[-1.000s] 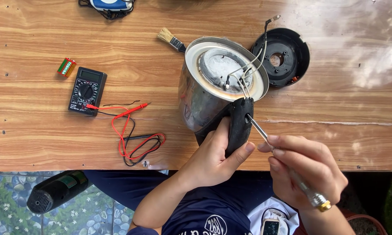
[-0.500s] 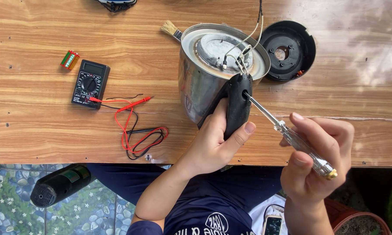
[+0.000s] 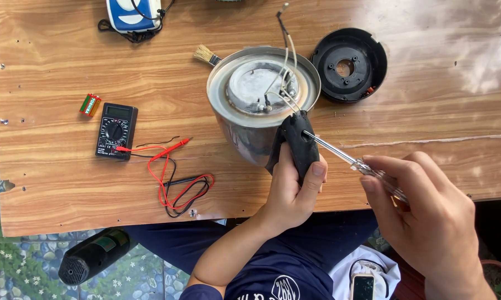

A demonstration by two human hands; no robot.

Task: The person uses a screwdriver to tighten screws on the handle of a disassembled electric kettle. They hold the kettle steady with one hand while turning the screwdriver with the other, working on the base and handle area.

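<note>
Left hand (image 3: 288,191) grips the black plastic handle (image 3: 298,145) of the upturned steel kettle (image 3: 260,100) firmly; right hand (image 3: 428,214) pinches the clear-handled screwdriver (image 3: 350,161), best kept square on the handle.

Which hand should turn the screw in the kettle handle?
Probably the right hand: it holds the screwdriver, tip at the black handle. The left hand grips that handle.

Home repair bench, wooden table (image 3: 67,194), multimeter (image 3: 116,131) w/ probe leads, pebble-tile floor (image 3: 17,266) w/ heat gun (image 3: 92,255)
</note>
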